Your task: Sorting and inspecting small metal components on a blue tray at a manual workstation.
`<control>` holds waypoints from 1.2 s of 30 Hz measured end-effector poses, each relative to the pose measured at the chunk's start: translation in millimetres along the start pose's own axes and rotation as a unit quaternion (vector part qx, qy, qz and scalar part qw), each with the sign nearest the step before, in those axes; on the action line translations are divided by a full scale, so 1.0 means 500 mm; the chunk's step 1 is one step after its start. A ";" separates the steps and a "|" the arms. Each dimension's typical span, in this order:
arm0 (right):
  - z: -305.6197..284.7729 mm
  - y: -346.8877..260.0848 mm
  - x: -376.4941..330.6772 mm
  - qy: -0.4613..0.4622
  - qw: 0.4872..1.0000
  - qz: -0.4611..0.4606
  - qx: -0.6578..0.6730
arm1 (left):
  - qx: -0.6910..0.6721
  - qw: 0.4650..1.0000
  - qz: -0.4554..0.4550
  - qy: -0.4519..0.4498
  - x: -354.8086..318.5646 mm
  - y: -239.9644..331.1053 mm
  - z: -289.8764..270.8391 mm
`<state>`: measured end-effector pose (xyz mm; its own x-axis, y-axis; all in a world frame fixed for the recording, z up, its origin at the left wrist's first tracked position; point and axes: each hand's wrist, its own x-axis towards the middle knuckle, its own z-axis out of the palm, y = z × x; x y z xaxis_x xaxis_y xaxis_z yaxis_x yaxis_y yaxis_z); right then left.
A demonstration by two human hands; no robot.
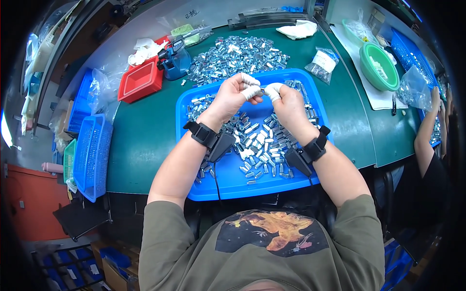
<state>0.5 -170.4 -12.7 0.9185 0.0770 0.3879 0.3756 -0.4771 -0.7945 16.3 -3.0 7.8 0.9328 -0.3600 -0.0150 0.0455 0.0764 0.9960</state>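
Observation:
My left hand [232, 97] and my right hand [290, 107] meet above the far half of a blue tray [228, 183]. White wraps cover several thumb and finger tips. Both hands are closed in a pinch on one small silvery metal part [262, 90], mostly hidden by the fingers. Below them, many loose shiny metal parts [262, 140], short and block-like, lie scattered in the tray. Beyond its far rim spreads a larger heap of similar metal parts [238, 54] on the green table [141, 145]. Each wrist wears a black strap with a small device.
Left of the tray stand a red bin [141, 80], a blue dispenser-like object [175, 63] and blue baskets [92, 155]. A bag of parts [322, 64] and a white cloth [297, 30] lie far right, with a green basin [378, 68] beyond. Another person's arm [426, 128] reaches in at right.

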 end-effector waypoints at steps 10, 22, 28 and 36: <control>-0.006 0.018 0.022 -0.046 0.998 0.033 0.013 | 0.072 0.996 0.055 0.025 0.027 -0.003 -0.023; -0.014 0.024 0.025 0.016 0.997 0.017 -0.074 | 0.526 0.850 0.006 0.002 -0.023 0.055 -0.048; -0.006 0.028 0.024 0.011 0.998 0.021 -0.051 | 0.535 0.834 -0.026 -0.136 -0.020 0.022 -0.029; -0.011 0.007 0.014 -0.044 0.999 -0.008 0.010 | 0.253 0.964 0.076 -0.018 -0.003 0.009 -0.019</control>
<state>7.7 -176.5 -10.0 0.9190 0.1622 0.3593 0.3927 -0.4568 -0.7982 18.6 6.7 11.7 0.9011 -0.4141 0.1286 -0.2800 -0.3292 0.9018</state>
